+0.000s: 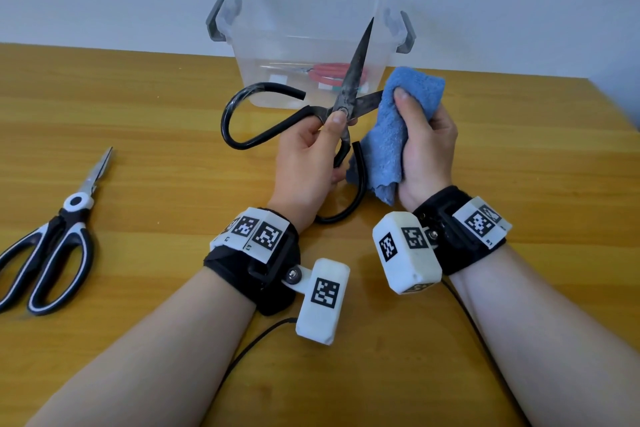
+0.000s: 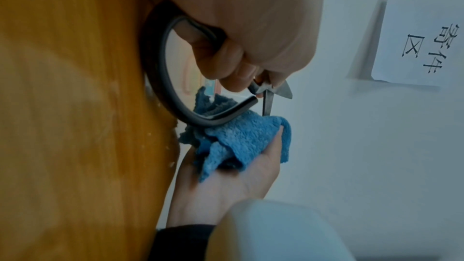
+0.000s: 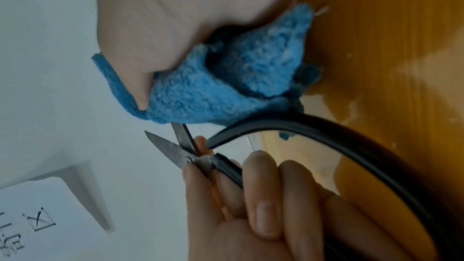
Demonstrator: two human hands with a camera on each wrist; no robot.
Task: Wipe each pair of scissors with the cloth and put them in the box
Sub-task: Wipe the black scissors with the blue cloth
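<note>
Black-and-white plastic-handled kitchen scissors (image 1: 52, 239) lie flat at the far left of the yellow wood-grain table (image 1: 519, 166), blades closed, long axis running away from the person with the steel tips pointing to the far side and slightly right. Right of them, the left hand (image 1: 308, 156) pinches a pair of dark iron scissors with large black looped handles (image 1: 346, 90) at the pivot, thumb on top and fingers curled round the shank beneath. These scissors are held above the table with blades spread: one rough, tarnished blade points up and away toward the wall, the other points right into the cloth; one loop handle sweeps left, the other curves down toward the left wrist. Behind them stands a clear plastic box with grey clip handles (image 1: 242, 45), holding red-handled scissors (image 1: 329, 74) lying on its floor. Further right, the right hand (image 1: 426, 146) grips a fluffy blue terry cloth (image 1: 388, 135), thumb pressed on its bunched top, folded over the right-pointing blade, its loose end hanging down.
</note>
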